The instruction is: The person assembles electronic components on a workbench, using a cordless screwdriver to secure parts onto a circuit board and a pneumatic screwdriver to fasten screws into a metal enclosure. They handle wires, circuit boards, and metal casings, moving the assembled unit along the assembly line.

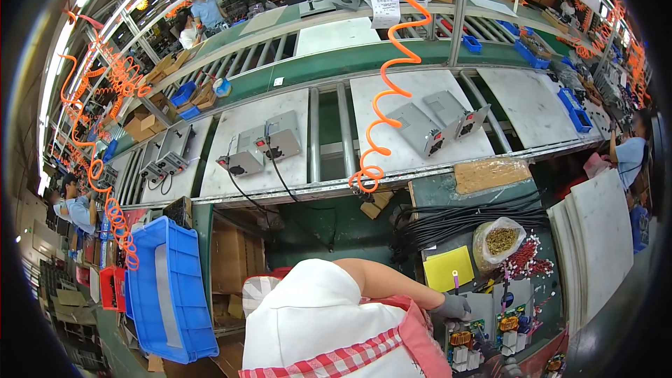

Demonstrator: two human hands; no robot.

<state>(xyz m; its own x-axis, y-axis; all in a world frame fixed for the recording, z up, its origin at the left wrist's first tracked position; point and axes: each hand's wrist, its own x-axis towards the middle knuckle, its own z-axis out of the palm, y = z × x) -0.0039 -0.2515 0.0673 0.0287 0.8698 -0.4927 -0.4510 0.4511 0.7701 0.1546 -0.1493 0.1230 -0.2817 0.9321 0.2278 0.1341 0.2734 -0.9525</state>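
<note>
My left hand (453, 306), in a grey glove, reaches to the right-hand bench. Its fingers are curled at the edge of a grey metal plate (480, 304); what they grip, if anything, is hidden. Below that plate lies a circuit board (460, 339) with a copper-coloured coil and white blocks. A similar board (509, 325) sits beside it, by another grey plate (519, 290). At the lower edge my right hand (498, 364), in a dark glove, is near the boards' lower ends. Its fingers blend into the dark parts there.
A yellow pad (449, 269), a bag of small brass-coloured parts (501, 241), red-tipped wires (526, 260) and black cables (469, 220) share the bench. Grey metal cases (282, 136) stand on conveyor boards ahead. An orange coiled hose (386, 108) hangs down. A blue crate (175, 287) is at left.
</note>
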